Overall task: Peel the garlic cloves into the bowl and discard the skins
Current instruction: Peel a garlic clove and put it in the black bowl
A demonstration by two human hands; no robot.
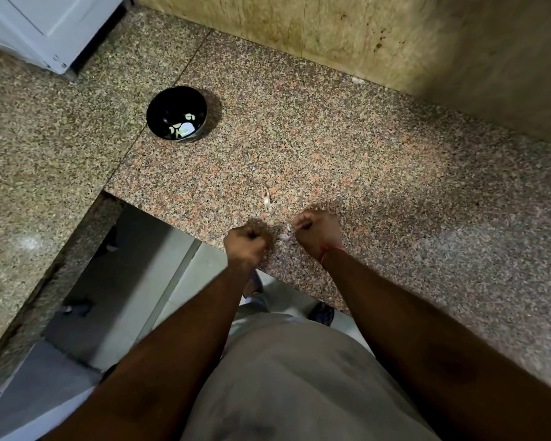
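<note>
Our left hand point(248, 243) is fisted; whether it holds anything, we cannot tell. Our right hand point(317, 232) pinches a small pale garlic clove point(289, 226). With the round black bowl point(177, 113) well apart across the speckled granite counter point(395, 173), the clove could slip.

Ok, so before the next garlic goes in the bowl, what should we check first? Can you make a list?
1. Bowl ready: the black bowl sits upright on the counter, with pale peeled cloves inside. Ok.
2. Bowl within reach: it sits well away from both hands, farther back and to the left. Not ok, it needs a long reach.
3. Right hand grip: fingers curled round a small pale piece. Ok.
4. Clove fully peeled: too small and blurred. Cannot tell.
5. Left hand: fingers curled; whether it holds anything is hidden. Cannot tell.
6. Skins cleared: a pale scrap lies on the counter. Not ok.
</note>
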